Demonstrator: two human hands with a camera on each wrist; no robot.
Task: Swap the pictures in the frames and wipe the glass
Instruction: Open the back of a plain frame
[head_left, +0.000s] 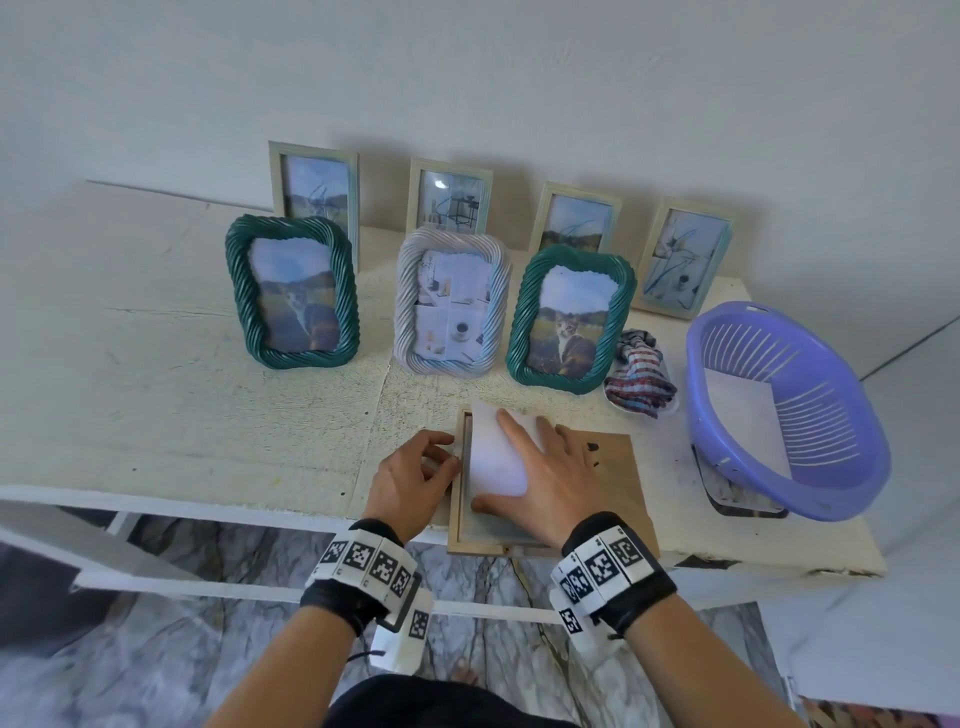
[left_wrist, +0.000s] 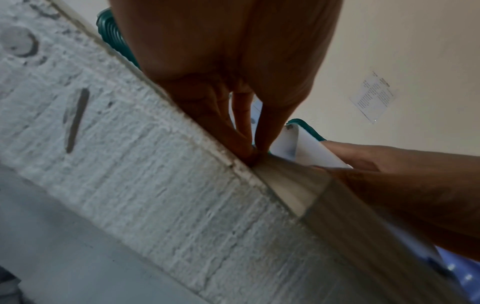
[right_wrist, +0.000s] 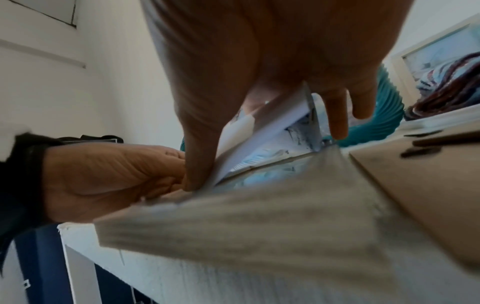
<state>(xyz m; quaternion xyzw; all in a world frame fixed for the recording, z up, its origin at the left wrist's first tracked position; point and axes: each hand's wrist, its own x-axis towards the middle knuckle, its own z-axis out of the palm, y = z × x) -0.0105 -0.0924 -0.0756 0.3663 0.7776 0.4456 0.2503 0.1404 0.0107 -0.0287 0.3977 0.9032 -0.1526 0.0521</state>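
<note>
The open frame (head_left: 462, 525) lay face down at the table's (head_left: 208, 415) near edge, its backing board (head_left: 621, 478) just right of it. Behind the open frame stood three rope-edged frames (head_left: 451, 301) in a row, and behind those four flat frames (head_left: 449, 195) against the wall. Right of the open frame sat a basket (head_left: 810, 415) holding a sheet (head_left: 743, 421), a cloth (head_left: 641, 382) between.
</note>
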